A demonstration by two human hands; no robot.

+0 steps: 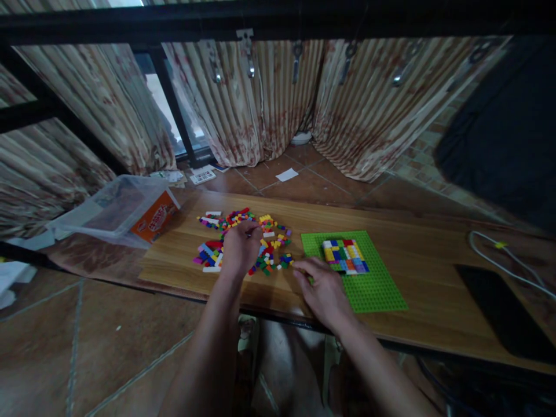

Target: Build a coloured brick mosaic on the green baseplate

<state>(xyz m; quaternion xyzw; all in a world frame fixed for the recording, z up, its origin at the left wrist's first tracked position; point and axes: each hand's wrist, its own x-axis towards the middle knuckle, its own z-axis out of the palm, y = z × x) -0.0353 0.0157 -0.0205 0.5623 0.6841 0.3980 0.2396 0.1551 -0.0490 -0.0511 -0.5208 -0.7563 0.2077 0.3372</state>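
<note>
My left hand (241,248) is over the pile of loose toy bricks (212,255), its fingers curled into a pinch. Whatever may be between those fingertips is too small to make out. Just left of the green baseplate (382,289), my right hand (325,288) hovers low with thumb and fingers drawn together beside the pile's right edge. Its fingertips, too, show nothing I can name. On the baseplate sits a rectangular block of joined bricks (346,256) in white, yellow, red, blue, orange and purple. My right hand is close to its lower left corner.
A clear plastic bin (113,211) with an orange label stands left of the wooden table (425,278). On the table's right lie a dark flat tablet-like object (504,310) and a white cable (512,249). Striped curtains (243,110) hang behind; papers (287,174) lie on the tiled floor.
</note>
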